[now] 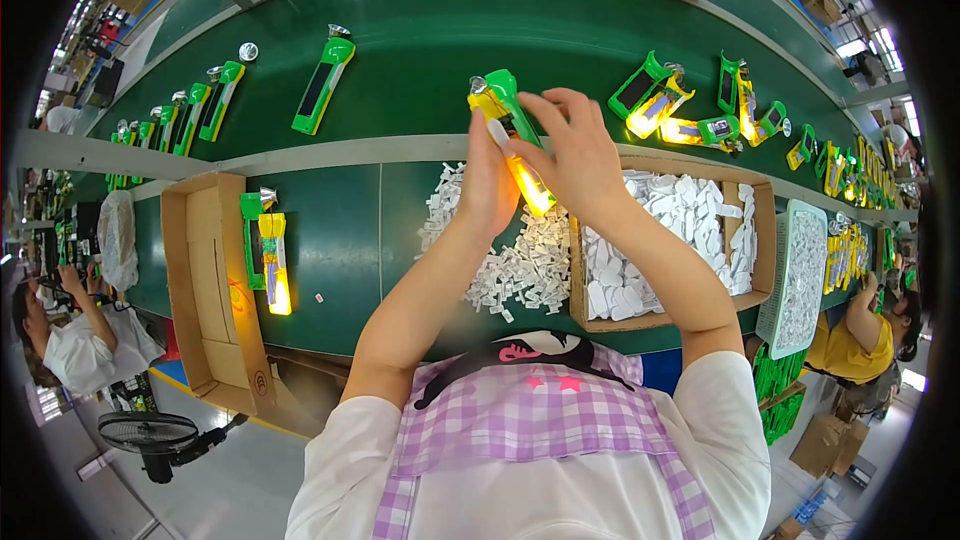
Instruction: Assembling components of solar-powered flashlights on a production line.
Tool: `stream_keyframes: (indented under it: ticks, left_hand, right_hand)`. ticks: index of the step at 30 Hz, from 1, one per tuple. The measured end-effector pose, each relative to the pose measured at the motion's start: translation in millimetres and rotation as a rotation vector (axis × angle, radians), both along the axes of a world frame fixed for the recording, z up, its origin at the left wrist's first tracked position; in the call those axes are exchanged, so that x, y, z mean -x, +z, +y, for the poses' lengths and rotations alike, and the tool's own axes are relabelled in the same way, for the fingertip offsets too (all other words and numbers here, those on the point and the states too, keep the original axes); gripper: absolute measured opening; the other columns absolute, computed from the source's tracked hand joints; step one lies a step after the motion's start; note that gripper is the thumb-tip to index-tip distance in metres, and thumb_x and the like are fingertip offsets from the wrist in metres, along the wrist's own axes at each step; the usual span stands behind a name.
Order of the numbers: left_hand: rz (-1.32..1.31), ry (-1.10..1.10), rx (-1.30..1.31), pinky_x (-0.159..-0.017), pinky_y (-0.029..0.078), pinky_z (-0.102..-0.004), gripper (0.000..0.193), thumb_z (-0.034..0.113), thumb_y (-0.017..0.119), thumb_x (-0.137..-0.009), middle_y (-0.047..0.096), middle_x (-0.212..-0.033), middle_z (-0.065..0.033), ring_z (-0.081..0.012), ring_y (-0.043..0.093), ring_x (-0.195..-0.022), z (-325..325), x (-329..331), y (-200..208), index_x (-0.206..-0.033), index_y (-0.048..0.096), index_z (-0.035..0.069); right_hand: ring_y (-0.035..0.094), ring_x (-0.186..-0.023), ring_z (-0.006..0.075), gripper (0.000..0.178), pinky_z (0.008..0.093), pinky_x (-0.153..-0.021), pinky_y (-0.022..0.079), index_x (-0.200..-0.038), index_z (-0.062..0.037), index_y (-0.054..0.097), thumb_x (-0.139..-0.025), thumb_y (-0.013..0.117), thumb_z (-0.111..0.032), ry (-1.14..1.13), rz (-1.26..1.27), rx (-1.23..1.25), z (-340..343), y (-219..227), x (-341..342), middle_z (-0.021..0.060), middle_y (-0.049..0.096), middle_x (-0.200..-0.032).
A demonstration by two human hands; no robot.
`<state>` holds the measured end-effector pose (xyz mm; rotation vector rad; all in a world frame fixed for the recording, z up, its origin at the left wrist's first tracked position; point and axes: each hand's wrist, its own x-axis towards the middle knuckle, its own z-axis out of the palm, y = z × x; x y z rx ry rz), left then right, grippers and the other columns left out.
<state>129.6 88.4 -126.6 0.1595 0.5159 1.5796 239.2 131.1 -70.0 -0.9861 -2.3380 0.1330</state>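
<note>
Between my hands, over the bench's far rail, is a green-and-yellow flashlight [513, 110] with its lower end glowing yellow. My left hand [487, 180] is closed around its left side. A white oval plastic piece [500, 137] lies at the left thumb against the flashlight; whether the thumb presses it is hard to tell. My right hand [580, 145] has its fingers bent over the green side, thumb toward the dark panel, gripping that side. Below my wrists are heaps of small white plastic parts [515, 275]. To their right, a cardboard tray [772, 270] holds larger white oval pieces.
Beyond the rail, a green conveyor [420, 30] carries flashlights, some opened and lit. An opened flashlight [272, 260] lies left, beside a cardboard box [180, 270]. Right stands a pale plastic basket [795, 290] of small parts. People work at both sides; a black fan [150, 435] stands lower left.
</note>
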Motion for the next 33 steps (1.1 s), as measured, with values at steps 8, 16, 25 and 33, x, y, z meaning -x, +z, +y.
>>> stream_keyframes:
  ticks: [8, 16, 25, 33]
  left_hand:
    - [0.143, 0.051, 0.163, -0.094, 0.04, -0.033, 0.035, 0.03, 0.044, -0.1, 0.05, -0.113, -0.0035, -0.0151, 0.05, -0.105, 5, 1, -8, -0.128, 0.04, 0.008]
    - [0.137, 0.08, 0.226, -0.092, 0.041, -0.0326, 0.033, 0.025, 0.046, -0.098, 0.052, -0.109, -0.0035, -0.0145, 0.051, -0.102, 7, 10, -4, -0.126, 0.042, 0.007]
    - [0.174, 0.165, 0.183, -0.085, 0.041, -0.0287, 0.031, 0.029, 0.049, -0.097, 0.051, -0.102, -0.0021, -0.0109, 0.049, -0.096, 2, 5, 7, -0.12, 0.044, 0.008]
    - [0.411, 0.207, 0.088, -0.073, 0.043, -0.0252, 0.033, 0.022, 0.06, -0.093, 0.05, -0.099, -0.0009, -0.0079, 0.049, -0.086, 1, 8, -1, -0.115, 0.041, 0.007]
  right_hand:
    - [0.06, -0.097, 0.0363, 0.037, 0.0417, -0.083, 0.047, -0.128, -0.002, 0.047, -0.098, 0.046, -0.023, -0.011, -0.134, 0.577, 2, -7, -17, 0.0226, 0.062, -0.107]
    - [0.06, -0.098, 0.0348, 0.034, 0.0367, -0.084, 0.047, -0.128, -0.0045, 0.05, -0.099, 0.045, -0.022, 0.081, -0.006, 0.728, 4, 1, -14, 0.0202, 0.063, -0.106]
    - [0.06, -0.075, 0.0293, 0.041, 0.0386, -0.07, 0.049, -0.129, -0.009, 0.053, -0.091, 0.059, -0.023, 0.058, -0.131, 0.522, -9, -6, -3, 0.0135, 0.06, -0.083]
    - [0.059, -0.071, 0.0295, 0.04, 0.04, -0.065, 0.048, -0.127, -0.0119, 0.055, -0.089, 0.06, -0.021, 0.042, -0.107, 0.439, -15, -11, 3, 0.012, 0.056, -0.079]
